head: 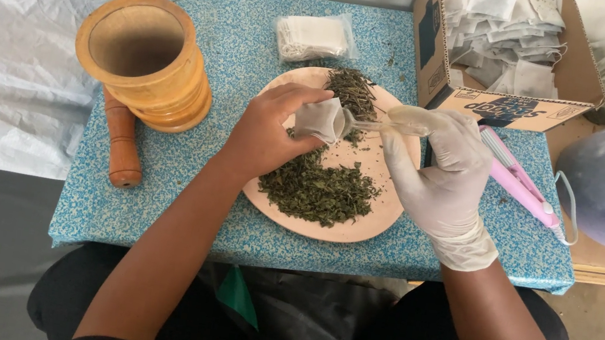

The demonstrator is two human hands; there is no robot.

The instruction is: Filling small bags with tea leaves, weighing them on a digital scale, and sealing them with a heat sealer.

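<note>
Your bare left hand (267,137) pinches 1 small filter bag (320,119) over the pink plate (384,209) of dried leaves (319,188). Your gloved right hand (444,170) grips a clear spoon (396,122), its long axis level, tip pointing left at the bag's mouth. Farther off on the bench (241,43) lies a clear packet of bags (313,36); a brown carton (501,103) with dark print stands at the right.

A small white mesh bag (319,119) sits pinched open above the pink plate (384,205). A clear plastic spoon (392,121) pokes its tip inside. Dried green leaves (319,188) lie heaped below.
</note>
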